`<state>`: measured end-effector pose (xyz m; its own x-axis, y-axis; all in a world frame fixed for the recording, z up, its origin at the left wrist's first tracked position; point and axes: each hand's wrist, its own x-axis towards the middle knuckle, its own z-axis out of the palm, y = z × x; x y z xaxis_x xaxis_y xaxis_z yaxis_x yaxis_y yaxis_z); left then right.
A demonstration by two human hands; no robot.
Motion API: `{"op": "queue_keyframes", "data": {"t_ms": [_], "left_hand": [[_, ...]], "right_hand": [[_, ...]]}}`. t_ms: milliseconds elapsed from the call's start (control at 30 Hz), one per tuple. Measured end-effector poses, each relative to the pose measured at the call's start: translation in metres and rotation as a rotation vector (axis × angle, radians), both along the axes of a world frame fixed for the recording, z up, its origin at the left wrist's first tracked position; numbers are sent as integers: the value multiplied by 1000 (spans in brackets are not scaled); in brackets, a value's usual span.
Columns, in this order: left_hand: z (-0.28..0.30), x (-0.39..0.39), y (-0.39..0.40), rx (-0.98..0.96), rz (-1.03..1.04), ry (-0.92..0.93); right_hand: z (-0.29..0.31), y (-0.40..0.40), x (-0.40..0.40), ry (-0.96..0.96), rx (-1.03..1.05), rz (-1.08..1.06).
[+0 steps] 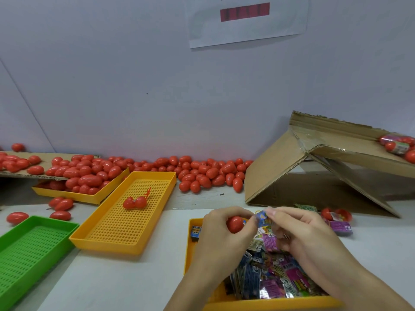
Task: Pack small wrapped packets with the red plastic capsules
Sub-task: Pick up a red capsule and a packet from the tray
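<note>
Your left hand has its fingers curled round a red capsule, holding it just above the far edge of the near yellow tray. Your right hand meets it from the other side, its grip pinching a small wrapped packet between thumb and fingertips, right against the capsule (the packet is blurred, so its print is unreadable). Under both hands that tray is heaped with more packets in blue, pink and silver wrap. On the worktop to the left lies a perforated yellow tray carrying one opened capsule, with a green tray beside it. Farther back, a third yellow tray brims with capsules, and a loose pile of them lines the wall. At right a cardboard box stands tilted, with a few capsules on its upper flap.
</note>
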<state>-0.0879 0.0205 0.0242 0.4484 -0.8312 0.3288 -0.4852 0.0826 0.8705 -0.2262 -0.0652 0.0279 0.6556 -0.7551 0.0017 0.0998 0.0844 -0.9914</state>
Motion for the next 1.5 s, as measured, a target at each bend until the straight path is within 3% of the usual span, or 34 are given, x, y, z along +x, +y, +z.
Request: {"op": "queue_keyframes", "data": {"t_ms": [100, 167, 333, 467, 533, 633, 733, 933, 1133, 1333, 1500], "left_hand": [[4, -2, 0, 37, -33, 294], [4, -1, 0, 46, -21, 320], [-1, 5, 1, 35, -3, -197], [-3, 5, 2, 57, -52, -283], [-4, 3, 0, 67, -14, -200], [-2, 1, -2, 93, -16, 105], [2, 0, -1, 93, -36, 256], [-1, 0, 2, 7, 44, -253], [1, 1, 6, 27, -36, -565], [3, 1, 7, 43, -38, -714], [2, 4, 7, 94, -26, -738]], "right_hand": [[-5, -1, 2, 36, 21, 52], [-8, -2, 2, 96, -34, 78], [-6, -5, -2, 133, -114, 19], [-2, -6, -4, 142, -115, 21], [-1, -4, -3, 87, -22, 50], [1, -3, -1, 16, 132, 98], [-2, -3, 1, 35, 134, 79], [-3, -1, 1, 110, -54, -16], [5, 2, -4, 269, -298, -37], [0, -1, -6, 333, -558, -228], [-2, 5, -5, 301, -726, -200]]}}
